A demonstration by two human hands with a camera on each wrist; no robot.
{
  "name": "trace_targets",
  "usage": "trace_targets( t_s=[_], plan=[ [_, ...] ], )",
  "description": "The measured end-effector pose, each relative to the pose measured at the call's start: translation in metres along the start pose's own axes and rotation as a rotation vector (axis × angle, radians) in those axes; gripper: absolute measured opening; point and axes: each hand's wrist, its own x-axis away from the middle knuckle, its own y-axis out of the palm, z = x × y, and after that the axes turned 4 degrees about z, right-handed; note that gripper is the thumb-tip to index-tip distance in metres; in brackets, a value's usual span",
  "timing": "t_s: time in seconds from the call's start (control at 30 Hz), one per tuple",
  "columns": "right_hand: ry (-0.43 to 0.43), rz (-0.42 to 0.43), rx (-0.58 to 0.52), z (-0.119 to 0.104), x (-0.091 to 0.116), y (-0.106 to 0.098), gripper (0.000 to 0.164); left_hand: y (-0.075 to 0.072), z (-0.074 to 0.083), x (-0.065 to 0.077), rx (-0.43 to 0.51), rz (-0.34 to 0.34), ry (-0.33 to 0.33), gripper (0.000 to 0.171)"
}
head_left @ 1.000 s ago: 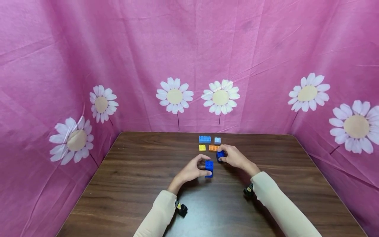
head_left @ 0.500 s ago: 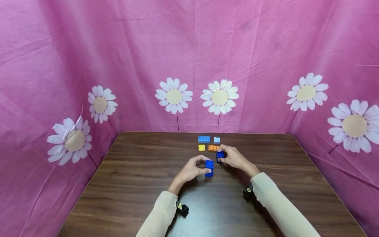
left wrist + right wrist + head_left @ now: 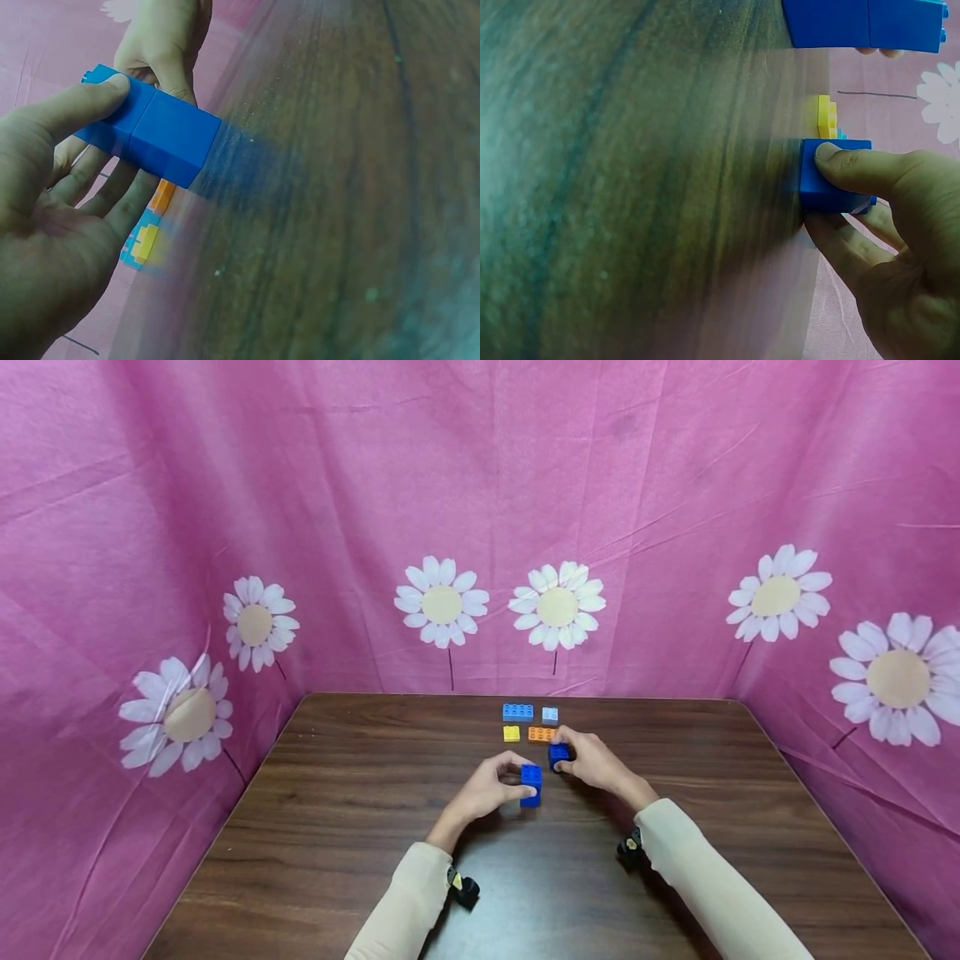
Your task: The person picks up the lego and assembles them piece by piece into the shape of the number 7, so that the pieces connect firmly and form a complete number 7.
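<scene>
My left hand grips a stack of two dark blue building blocks, thumb on the near side and fingers behind. In the left wrist view the seam between the two blocks shows, with studs at the upper end. My right hand pinches a single dark blue building block between thumb and fingers, low at the table top. That block stands behind and to the right of the stack, a small gap apart. An orange block lies just beyond it, partly covered by the right fingers.
Behind the hands, a yellow block, a longer blue block and a light blue block lie near the far edge of the brown wooden table. A pink flowered cloth hangs behind and at both sides.
Both hands keep their grip and hardly move. The whole view shifts by a few pixels; the blocks stay in the same places.
</scene>
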Motion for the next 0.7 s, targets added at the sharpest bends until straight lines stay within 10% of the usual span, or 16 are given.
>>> trace_targets(
  t_s=[0.7],
  plan=[
    [0.008, 0.002, -0.053, -0.0004, 0.0029, -0.0040, 0.041, -0.0008, 0.0006, -0.0027, -0.038, 0.001, -0.002, 0.030]
  ],
)
